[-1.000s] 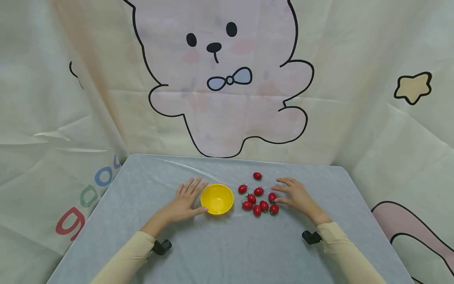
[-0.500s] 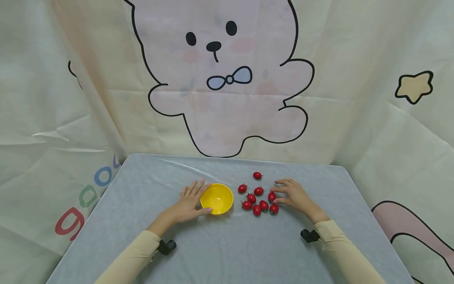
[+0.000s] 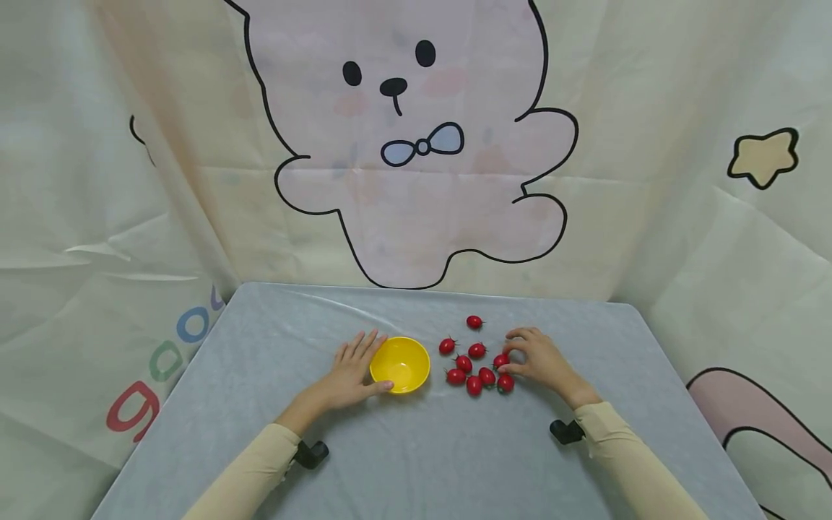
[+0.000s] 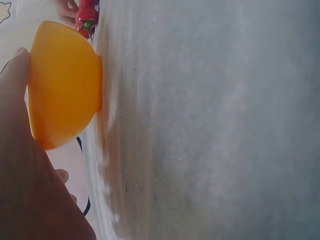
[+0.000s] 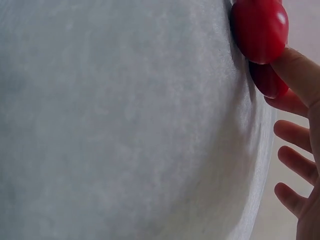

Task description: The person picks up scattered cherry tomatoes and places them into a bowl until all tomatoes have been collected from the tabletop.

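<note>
A yellow bowl (image 3: 403,368) stands upright on the table in the head view, with nothing inside it. My left hand (image 3: 347,375) rests against its left side, fingers straight and spread, thumb at the near rim. The left wrist view has the bowl's outer wall (image 4: 65,85) beside that thumb. To the right, my right hand (image 3: 542,362) pinches a red cherry tomato (image 3: 500,360) between thumb and index finger. In the right wrist view this tomato (image 5: 267,80) is partly hidden behind a nearer one (image 5: 260,30); the other fingers are held apart from it.
Several more cherry tomatoes (image 3: 474,386) lie loosely grouped between bowl and right hand, one (image 3: 474,322) farther back. A light grey-blue cloth (image 3: 416,462) covers the table. Behind it hangs a backdrop (image 3: 416,217) printed with a bear.
My left hand has moved right, up against the bowl. My right thumb and index finger have closed on the cherry tomato nearest them.
</note>
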The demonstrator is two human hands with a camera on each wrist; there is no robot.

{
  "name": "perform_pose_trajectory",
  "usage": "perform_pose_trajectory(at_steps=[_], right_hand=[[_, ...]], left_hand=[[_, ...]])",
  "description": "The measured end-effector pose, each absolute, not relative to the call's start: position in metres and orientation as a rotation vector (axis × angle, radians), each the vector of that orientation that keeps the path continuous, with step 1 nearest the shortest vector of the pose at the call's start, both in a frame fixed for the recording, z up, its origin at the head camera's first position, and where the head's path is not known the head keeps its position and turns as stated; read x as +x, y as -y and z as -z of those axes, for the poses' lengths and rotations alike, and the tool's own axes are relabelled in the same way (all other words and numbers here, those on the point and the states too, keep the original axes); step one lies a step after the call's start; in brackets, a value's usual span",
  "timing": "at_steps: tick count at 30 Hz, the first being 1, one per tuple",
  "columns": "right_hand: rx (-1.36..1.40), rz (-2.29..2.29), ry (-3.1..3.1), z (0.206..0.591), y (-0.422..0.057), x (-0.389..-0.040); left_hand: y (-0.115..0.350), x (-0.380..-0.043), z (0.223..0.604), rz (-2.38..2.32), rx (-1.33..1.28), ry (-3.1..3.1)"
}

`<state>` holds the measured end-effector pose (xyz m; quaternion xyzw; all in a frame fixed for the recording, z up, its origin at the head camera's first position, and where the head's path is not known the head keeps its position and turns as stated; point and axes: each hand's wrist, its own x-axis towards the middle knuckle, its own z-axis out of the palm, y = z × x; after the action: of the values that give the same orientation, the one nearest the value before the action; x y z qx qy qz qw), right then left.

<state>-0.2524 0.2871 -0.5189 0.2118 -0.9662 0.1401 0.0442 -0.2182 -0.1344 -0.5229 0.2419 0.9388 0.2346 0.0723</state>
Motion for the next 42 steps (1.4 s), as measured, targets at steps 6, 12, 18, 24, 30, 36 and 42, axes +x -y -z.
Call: perform_pose_trajectory(at_steps=[6, 12, 18, 24, 30, 36, 42], right_hand=[[0.628, -0.449, 2.962, 0.517, -0.287, -0.253], [0.61, -0.493, 2.919, 0.511, -0.286, -0.255], [0.597, -0.503, 2.929, 0.501, -0.283, -0.258], [0.591, -0.503, 2.944, 0.492, -0.278, -0.262], [0.631, -0.484, 2.916, 0.488, -0.271, -0.265], [0.655, -0.512, 2.908, 0.48, -0.258, -0.269], [0.72, -0.514, 2.882, 0.477, -0.242, -0.272]], left_hand=[[0.132, -0.217, 0.522, -0.718, 0.731, -2.813], [0.131, -0.217, 0.523, -0.732, 0.722, -2.807], [0.13, -0.217, 0.522, -0.738, 0.704, -2.81], [0.129, -0.218, 0.523, -0.721, 0.69, -2.816], [0.13, -0.218, 0.523, -0.71, 0.68, -2.822], [0.13, -0.217, 0.524, -0.706, 0.676, -2.831], [0.129, -0.217, 0.524, -0.699, 0.675, -2.84]])
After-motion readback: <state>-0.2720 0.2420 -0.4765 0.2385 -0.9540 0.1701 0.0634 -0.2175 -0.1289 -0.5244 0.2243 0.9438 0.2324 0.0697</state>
